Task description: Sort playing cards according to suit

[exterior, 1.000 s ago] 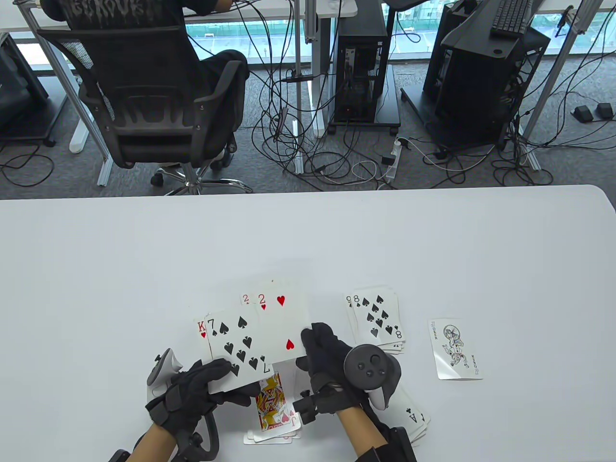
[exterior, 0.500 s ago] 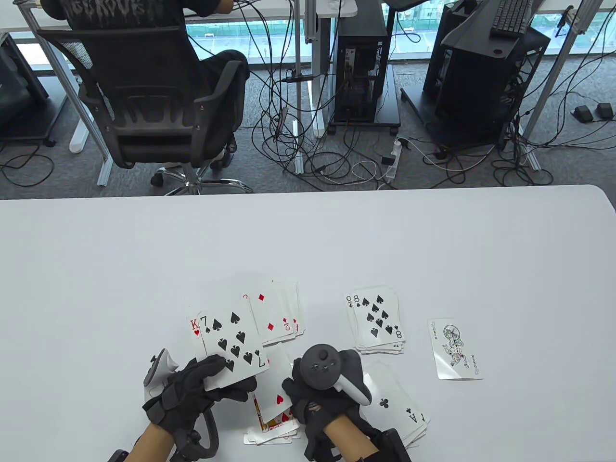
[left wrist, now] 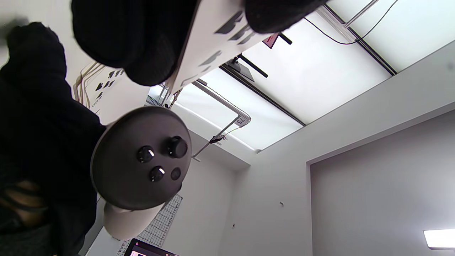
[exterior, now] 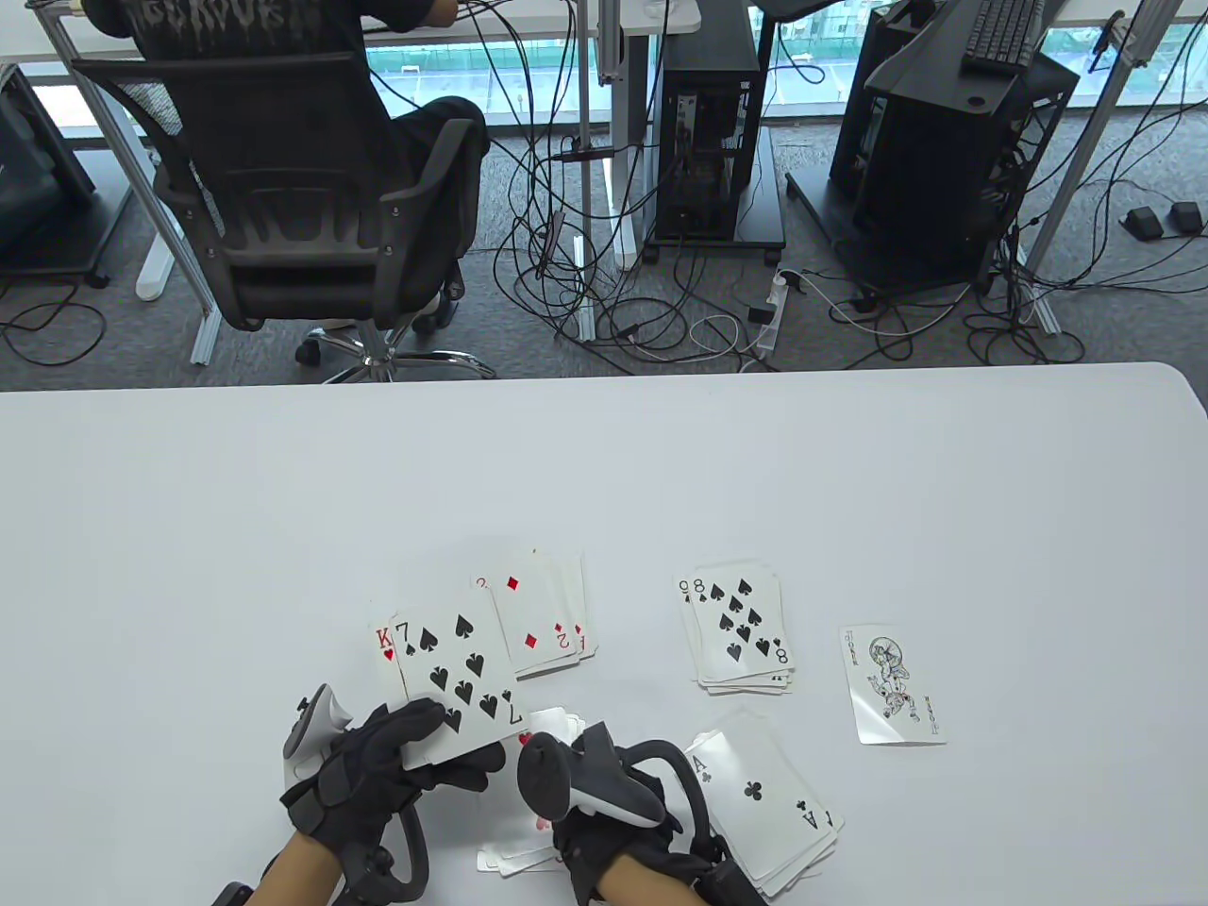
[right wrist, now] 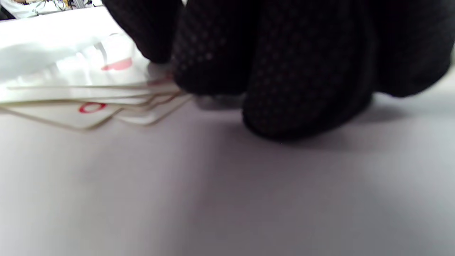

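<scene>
Working across the white table [exterior: 189, 528] from left to right, the left hand [exterior: 382, 769] is gripping a small fan of unsorted cards, with the seven of spades [exterior: 458, 675] on top and a king of hearts [exterior: 384, 646] peeking out behind it; in the left wrist view the gloved fingers [left wrist: 142, 42] are clamping the edge of that fan from both sides. Just beyond the fan, the diamond pile [exterior: 543, 618] is lying face up with a two showing. Nearer the person, the right hand [exterior: 604, 802] is pressing down on the heart pile [exterior: 528, 849], which is mostly hidden under the glove in the table view; the right wrist view shows fingertips [right wrist: 213, 64] resting on the top red card of a loose stack, but I cannot tell whether they are pinching a card or only laying one flat. Further right, the spade pile [exterior: 741, 628] is sitting with an eight uppermost, the club pile [exterior: 764, 802] with an ace uppermost is lying just beside the right wrist, and a joker [exterior: 892, 684] is lying apart on its own. By my reading the sorting is well under way: four suit piles are already forming, while the cards in the left hand are waiting to be dealt out, the seven likely going to the spades.
</scene>
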`<state>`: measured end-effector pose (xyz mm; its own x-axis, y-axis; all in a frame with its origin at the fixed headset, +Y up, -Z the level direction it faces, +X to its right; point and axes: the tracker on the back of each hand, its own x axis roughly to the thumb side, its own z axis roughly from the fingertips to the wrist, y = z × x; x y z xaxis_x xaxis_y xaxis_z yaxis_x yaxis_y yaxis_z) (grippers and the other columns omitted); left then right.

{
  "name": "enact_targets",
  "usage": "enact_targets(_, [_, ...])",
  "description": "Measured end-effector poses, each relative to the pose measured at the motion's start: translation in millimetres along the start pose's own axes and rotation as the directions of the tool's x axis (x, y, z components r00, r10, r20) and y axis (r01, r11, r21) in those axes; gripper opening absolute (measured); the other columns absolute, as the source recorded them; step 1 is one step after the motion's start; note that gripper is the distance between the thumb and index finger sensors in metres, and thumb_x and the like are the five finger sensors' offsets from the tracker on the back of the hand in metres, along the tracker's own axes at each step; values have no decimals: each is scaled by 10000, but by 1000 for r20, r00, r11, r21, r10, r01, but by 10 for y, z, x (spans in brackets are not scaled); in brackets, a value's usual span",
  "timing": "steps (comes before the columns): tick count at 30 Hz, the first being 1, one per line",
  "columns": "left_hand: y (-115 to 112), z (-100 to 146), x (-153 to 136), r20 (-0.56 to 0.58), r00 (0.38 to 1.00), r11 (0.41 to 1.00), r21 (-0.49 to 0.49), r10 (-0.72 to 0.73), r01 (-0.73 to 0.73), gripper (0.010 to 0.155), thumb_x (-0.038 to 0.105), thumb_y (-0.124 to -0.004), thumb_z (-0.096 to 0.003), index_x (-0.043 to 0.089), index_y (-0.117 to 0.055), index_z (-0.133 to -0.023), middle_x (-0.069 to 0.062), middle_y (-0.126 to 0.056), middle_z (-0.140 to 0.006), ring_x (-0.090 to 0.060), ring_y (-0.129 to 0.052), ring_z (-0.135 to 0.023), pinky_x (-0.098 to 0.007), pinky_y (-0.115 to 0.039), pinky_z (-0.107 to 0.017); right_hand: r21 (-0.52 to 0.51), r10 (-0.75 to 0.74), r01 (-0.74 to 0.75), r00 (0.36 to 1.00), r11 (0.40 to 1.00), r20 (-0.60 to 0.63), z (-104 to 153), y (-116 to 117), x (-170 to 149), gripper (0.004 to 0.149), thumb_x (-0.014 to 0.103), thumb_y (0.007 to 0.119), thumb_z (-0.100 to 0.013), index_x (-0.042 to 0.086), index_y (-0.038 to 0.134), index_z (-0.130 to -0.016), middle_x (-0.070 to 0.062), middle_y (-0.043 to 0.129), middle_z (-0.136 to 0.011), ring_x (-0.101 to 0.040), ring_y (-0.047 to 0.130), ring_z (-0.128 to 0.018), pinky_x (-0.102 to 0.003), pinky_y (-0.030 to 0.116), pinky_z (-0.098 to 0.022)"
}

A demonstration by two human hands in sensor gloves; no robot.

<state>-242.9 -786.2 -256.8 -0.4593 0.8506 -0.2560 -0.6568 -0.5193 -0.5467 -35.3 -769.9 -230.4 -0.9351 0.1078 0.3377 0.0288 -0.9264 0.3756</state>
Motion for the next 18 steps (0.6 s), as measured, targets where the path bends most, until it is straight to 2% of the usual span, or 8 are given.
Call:
enact_targets(2, [-4, 1, 1, -1, 1000, 1000, 0, 0, 0, 441, 212, -659, -681, 118, -467, -1066, -199, -661, -984, -403, -873, -782, -471, -789, -548, -2, -23, 23, 1000, 1000, 4, 1, -17, -15, 676, 301, 678, -572, -233, 480, -935, -114, 923, -347, -316, 962, -205, -528, 834, -270])
enact_targets(5, [-12, 2, -7, -14, 1000, 1000, -4, -4, 4, 440, 213, -660, -681, 117, -468, -1066, -200, -660, -984, -403, -873, -782, -473, -789, -547, -56, -140, 141, 990, 988, 13, 11, -126, -109, 633, 311, 650, -581, -216, 553, -920, -128, 927, -365, -337, 964, -233, -540, 827, -288])
enact_targets(9, [-7, -6, -36, -29, 1000, 1000, -5, 0, 0, 441, 212, -662, -680, 115, -471, -1066, -228, -668, -974, -408, -873, -780, -477, -788, -546, -156, -357, 368, 929, 917, 96, 88, -321, -238, 592, 300, 632, -583, -208, 619, -887, -148, 935, -403, -363, 968, -280, -555, 820, -317])
enact_targets(11, [-4, -7, -44, -33, 999, 1000, -2, 0, 0, 442, 213, -662, -679, 115, -472, -1066, -203, -662, -983, -409, -873, -779, -477, -787, -546, -263, -423, 452, 891, 852, 163, 139, -414, -301, 585, 300, 627, -581, -207, 632, -874, -146, 934, -419, -360, 968, -300, -553, 819, -327])
enact_targets(14, [-8, -9, -51, -38, 999, 1000, -1, -2, 2, 442, 211, -663, -677, 114, -474, -1065, -226, -670, -974, -412, -872, -780, -479, -787, -546, -433, -480, 563, 827, 704, 294, 220, -506, -392, 568, 307, 609, -584, -187, 636, -864, -120, 927, -462, -337, 971, -345, -533, 825, -362])
enact_targets(16, [-10, -11, -65, -50, 999, 1000, -3, -7, 7, 444, 212, -665, -675, 112, -476, -1065, -207, -663, -982, -417, -871, -778, -484, -785, -544, -532, -503, 687, 726, 495, 470, 263, -511, -412, 545, 311, 609, -587, -172, 676, -830, -97, 932, -455, -314, 978, -342, -514, 836, -360])
enact_targets(17, [-11, -13, -70, -55, 998, 1000, -4, -9, 8, 445, 212, -667, -674, 112, -478, -1064, -226, -668, -975, -418, -872, -777, -484, -785, -545, -544, -524, 709, 701, 448, 483, 264, -512, -414, 544, 303, 619, -577, -184, 691, -807, -104, 936, -437, -321, 980, -323, -519, 838, -341])
enact_targets(18, [-13, -15, -83, -65, 998, 1000, -7, -9, 9, 445, 212, -668, -673, 111, -480, -1063, -225, -669, -975, -419, -871, -777, -487, -784, -544, -515, -556, 741, 668, 431, 495, 254, -511, -407, 549, 308, 616, -581, -182, 678, -819, -111, 932, -456, -328, 977, -341, -524, 831, -355])
